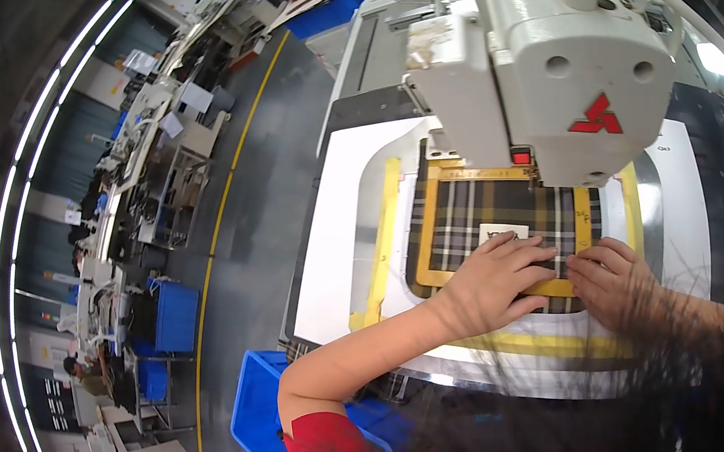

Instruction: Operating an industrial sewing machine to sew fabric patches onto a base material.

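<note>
Dark plaid fabric (pixel 493 214) with white and tan stripes lies flat under a yellow rectangular frame (pixel 429 239). A small cream label (pixel 504 233) with dark print rests on the fabric. My left hand (pixel 496 284) lies over the frame's near side, fingers spread on the fabric, the fingertips by the label. At the frame's near right corner is my right hand (pixel 615 282), its fingers bent and close together; what they pinch, if anything, is hidden. The white sewing machine head (pixel 562 52) stands over the frame's far right part, with a small red light near its needle area.
Around the fabric is a white plate (pixel 329 259) edged with yellow tape (pixel 381 246) on a dark machine bed. A blue bin (pixel 257 413) stands below at the left. Beyond the grey floor with its yellow line (pixel 228 186) are workbenches and another person (pixel 92 377).
</note>
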### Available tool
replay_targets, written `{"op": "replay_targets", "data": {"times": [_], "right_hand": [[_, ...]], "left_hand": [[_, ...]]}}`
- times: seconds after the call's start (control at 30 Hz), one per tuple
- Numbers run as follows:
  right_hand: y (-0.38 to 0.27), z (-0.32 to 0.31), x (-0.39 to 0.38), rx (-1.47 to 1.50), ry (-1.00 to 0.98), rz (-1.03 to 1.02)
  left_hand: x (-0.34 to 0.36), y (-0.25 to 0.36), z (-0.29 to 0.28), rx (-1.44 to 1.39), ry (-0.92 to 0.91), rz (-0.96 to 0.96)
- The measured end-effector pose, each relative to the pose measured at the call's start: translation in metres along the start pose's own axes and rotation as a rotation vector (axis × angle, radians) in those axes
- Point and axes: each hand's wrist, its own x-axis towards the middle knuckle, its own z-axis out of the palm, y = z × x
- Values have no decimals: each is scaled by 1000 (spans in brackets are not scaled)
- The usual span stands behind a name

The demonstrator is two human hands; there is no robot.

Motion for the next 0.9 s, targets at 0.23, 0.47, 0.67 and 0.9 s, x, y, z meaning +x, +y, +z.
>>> {"op": "replay_targets", "data": {"times": [0.23, 0.47, 0.67, 0.9], "right_hand": [[-4, -4, 7, -9, 17, 8], [-6, -2, 6, 16, 27, 54], [-10, -1, 7, -24, 34, 86], [-20, -4, 5, 33, 83, 227]], "left_hand": [[-7, 0, 7, -61, 78, 13], [-12, -1, 15, -12, 122, 20], [-13, 2, 14, -24, 127, 4], [-14, 3, 18, -35, 203, 4]]}}
